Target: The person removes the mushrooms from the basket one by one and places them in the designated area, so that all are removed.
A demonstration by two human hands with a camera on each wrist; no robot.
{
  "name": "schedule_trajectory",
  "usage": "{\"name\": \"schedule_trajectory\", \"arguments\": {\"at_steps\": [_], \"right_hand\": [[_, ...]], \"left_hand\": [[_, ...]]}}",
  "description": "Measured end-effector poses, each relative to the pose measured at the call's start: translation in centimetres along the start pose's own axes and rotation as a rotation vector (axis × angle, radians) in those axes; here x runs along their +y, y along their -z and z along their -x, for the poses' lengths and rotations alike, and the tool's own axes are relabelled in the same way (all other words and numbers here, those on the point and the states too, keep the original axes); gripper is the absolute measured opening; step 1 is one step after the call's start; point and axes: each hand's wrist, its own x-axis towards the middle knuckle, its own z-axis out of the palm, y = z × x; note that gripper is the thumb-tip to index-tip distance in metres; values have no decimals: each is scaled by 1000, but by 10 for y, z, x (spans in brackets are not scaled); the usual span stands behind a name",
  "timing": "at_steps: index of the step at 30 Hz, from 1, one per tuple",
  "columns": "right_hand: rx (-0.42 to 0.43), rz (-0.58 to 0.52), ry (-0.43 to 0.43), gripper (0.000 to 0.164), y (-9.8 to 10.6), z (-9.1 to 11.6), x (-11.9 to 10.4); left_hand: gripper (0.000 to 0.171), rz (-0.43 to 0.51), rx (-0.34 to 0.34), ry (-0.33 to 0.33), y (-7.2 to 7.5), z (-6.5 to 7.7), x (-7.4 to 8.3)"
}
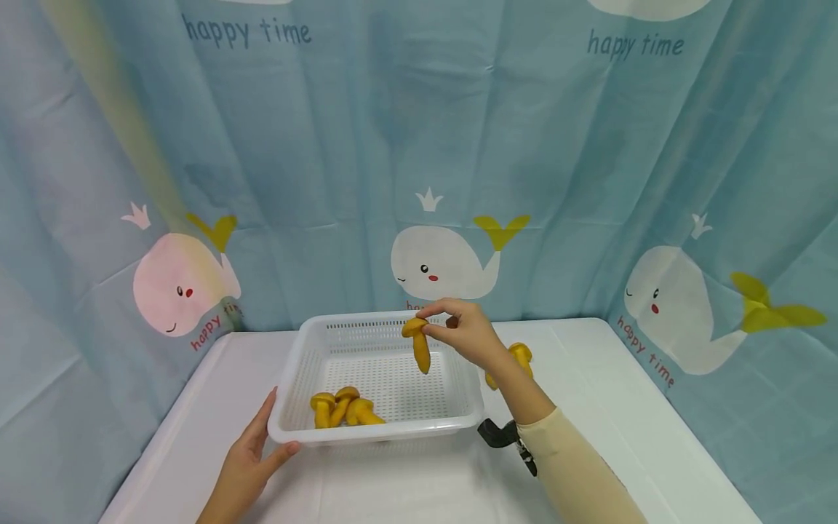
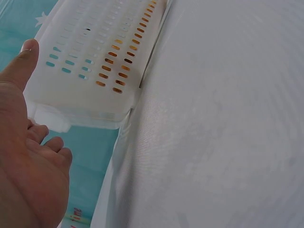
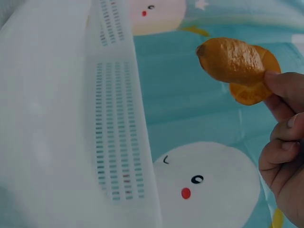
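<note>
A: Yellow mushroom [image 1: 421,351]?
B: Probably over the white basket [image 1: 380,433], depth's unclear. Cap up, stem down, long axis near vertical.
A: Fingers?
B: Right hand [image 1: 466,329] pinches cap; left hand [image 1: 247,457] open at basket's near-left corner.

White perforated basket [image 1: 380,434]: rectangular, upright, left hand [image 1: 252,453] at its near-left corner. Held mushroom [image 1: 422,353]: yellow-brown, cap pinched in right hand [image 1: 463,333], stem pointing down, above the basket's interior. Mushroom cluster [image 1: 347,394]: same colour, inside basket, bunched toward the near-left side, caps mostly up. Outside mushrooms [image 1: 521,354]: right of basket, partly hidden, exact count unclear
</note>
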Motion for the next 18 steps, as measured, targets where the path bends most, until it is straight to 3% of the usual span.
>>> {"name": "schedule_trajectory", "arguments": {"at_steps": [4,11,18], "right_hand": [[33,-29,6,19,6,11,3],[83,-66,-18,21,18,34,7],[138,18,-7,20,42,59,18]], "left_hand": [[100,8,-2,1,2,1,0],[94,-7,10,-56,0,2,-4],[95,-36,7,-41,-3,1,0]]}}
